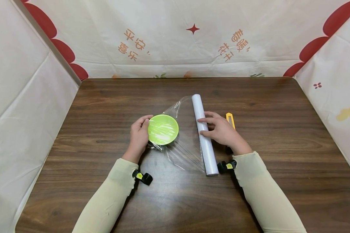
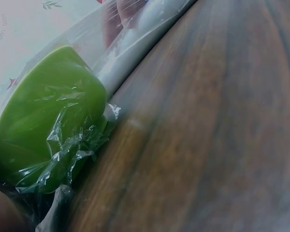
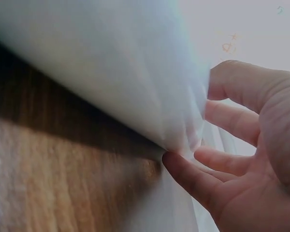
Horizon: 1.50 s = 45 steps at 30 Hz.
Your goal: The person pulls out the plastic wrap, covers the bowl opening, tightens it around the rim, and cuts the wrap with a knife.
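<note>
My left hand (image 1: 139, 134) grips a small lime-green bowl (image 1: 163, 129) by its left side, with the thumb at the rim. Clear cling film (image 1: 183, 152) lies over the bowl's mouth and runs across to the white roll (image 1: 205, 142) on the right. In the left wrist view, crumpled film (image 2: 63, 145) clings to the bowl's side (image 2: 53, 96). My right hand (image 1: 220, 129) rests on the middle of the roll, its fingers spread and reaching across it. The right wrist view shows the fingertips (image 3: 176, 164) right at the roll's surface (image 3: 111, 63).
Just right of the roll, a yellow utility knife (image 1: 230, 120) lies partly hidden under my right hand and wrist. The brown wooden table (image 1: 280, 129) is bordered by white printed cloth (image 1: 169, 38) at the back and both sides.
</note>
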### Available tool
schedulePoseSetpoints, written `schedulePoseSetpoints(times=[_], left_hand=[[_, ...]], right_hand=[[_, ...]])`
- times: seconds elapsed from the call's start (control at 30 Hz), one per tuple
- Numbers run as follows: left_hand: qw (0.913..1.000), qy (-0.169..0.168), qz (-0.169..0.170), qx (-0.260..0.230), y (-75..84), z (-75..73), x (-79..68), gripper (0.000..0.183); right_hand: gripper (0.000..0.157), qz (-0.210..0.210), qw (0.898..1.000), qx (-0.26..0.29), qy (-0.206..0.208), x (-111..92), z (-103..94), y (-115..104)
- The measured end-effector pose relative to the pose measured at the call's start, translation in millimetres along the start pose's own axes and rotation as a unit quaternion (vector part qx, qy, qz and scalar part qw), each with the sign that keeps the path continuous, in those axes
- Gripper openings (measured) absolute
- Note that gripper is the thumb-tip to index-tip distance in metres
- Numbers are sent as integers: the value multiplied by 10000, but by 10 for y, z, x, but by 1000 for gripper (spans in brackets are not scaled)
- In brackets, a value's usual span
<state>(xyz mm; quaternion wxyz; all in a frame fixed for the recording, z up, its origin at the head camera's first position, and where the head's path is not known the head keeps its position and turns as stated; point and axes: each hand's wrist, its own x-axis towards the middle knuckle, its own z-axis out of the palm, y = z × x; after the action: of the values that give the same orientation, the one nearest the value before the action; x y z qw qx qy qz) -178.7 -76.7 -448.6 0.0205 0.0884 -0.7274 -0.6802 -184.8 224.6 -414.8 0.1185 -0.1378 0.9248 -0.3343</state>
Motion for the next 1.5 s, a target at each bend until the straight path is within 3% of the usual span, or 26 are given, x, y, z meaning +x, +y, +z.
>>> schedulePoseSetpoints(times=[0.77,1.23,1.33,1.5], left_hand=[[9999,144,-56,-45,0,-63,-17,29],[9992,98,-131,-373,-34,-26,-19,29],[9989,155,-108,-436,-26,-39,-27,28],[9987,135,-71,-484,-22,-47,-31,29]], right_hand=[[48,53,9999,-1,-112,-30,-58,7],[46,-129,9998,133,-123,-110,-98,95],[44,-130,9998,157,47,-152,-182,120],[41,192,9975,-10,674,-314,-403,224]])
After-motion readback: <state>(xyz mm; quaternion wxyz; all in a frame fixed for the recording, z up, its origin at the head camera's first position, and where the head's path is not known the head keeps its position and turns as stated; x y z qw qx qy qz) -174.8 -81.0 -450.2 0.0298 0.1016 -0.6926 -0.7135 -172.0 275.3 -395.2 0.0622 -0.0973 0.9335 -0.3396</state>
